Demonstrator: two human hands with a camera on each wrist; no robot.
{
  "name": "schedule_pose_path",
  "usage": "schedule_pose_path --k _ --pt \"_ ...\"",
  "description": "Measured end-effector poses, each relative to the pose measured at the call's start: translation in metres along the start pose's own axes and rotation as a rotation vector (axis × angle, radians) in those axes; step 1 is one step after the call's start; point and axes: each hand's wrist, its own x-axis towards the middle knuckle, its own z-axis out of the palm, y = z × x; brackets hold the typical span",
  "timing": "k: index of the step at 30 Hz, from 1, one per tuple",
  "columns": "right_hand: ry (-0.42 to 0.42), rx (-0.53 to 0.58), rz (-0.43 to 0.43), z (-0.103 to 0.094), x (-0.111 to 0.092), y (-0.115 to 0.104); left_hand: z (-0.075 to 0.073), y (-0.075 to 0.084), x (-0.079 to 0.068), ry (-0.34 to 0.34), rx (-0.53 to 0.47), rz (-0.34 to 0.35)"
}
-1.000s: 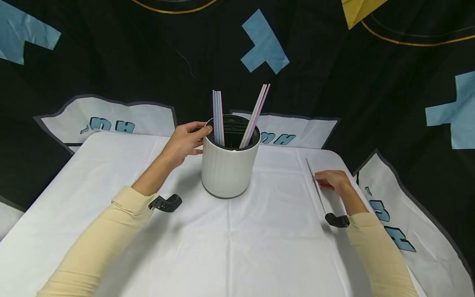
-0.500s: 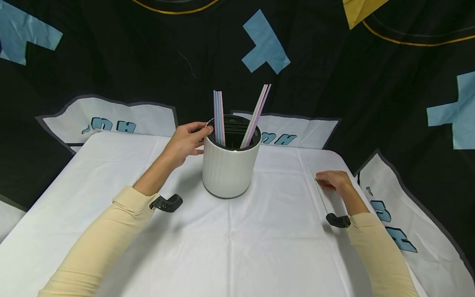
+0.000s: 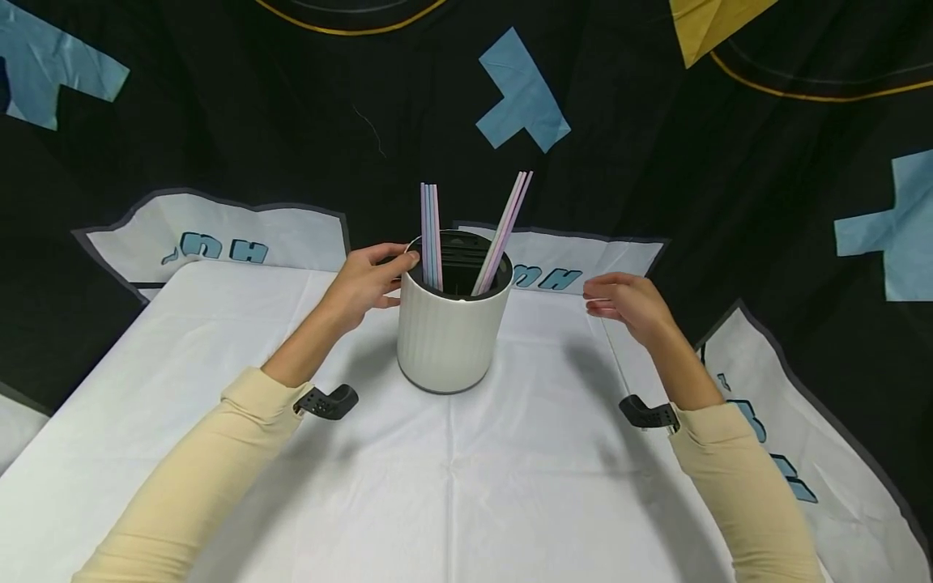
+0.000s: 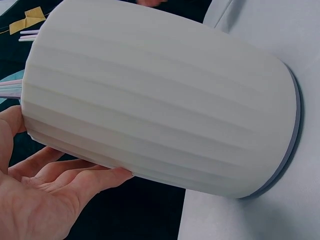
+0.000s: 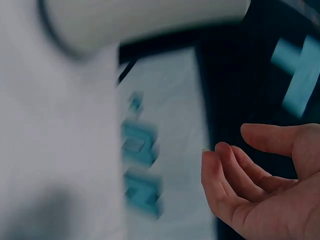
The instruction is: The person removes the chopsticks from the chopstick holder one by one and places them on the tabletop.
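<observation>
A white ribbed utensil holder (image 3: 453,344) with a black insert stands upright on the table. My left hand (image 3: 368,279) grips its left rim, thumb over the top edge and fingers along the outer wall, as the left wrist view shows. Two bunches of thin pastel sticks, like drinking straws, rise from it: one upright bunch (image 3: 431,235) at the left, one leaning bunch (image 3: 503,231) at the right. To the right of the holder, my right hand (image 3: 623,304) hovers over the table with loosely bent fingers and nothing between them. Below it, a thin pale stick (image 3: 615,356) lies on the cloth.
A white cloth (image 3: 408,502) with creases covers the table. Behind it hangs a black backdrop (image 3: 291,121) with blue and yellow shapes. White printed panels (image 3: 824,453) drape beyond the table's back and right edges.
My right hand has left the pale stick and moved up and to the left, toward the table's back edge. The stick stays on the table. My left hand keeps its hold on the utensil holder.
</observation>
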Motion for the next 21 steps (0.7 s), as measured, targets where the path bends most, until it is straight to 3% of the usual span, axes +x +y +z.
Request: schedule_pose_path --k 4,9,14,21 --pt "-0.015 0.057 -0.084 0.023 -0.015 -0.04 -0.001 -0.001 0.0 0.002 0.004 0.003" --pt "-0.044 0.15 -0.177 0.05 -0.024 -0.073 -0.001 -0.001 0.001 -0.001 0.006 0.008" --pt "-0.09 0.234 -0.201 0.07 -0.025 -0.088 -0.001 -0.001 0.002 0.0 -0.001 0.005" --pt "-0.088 0.252 -0.196 0.087 -0.02 -0.097 0.0 0.0 0.001 -0.002 -0.006 0.003"
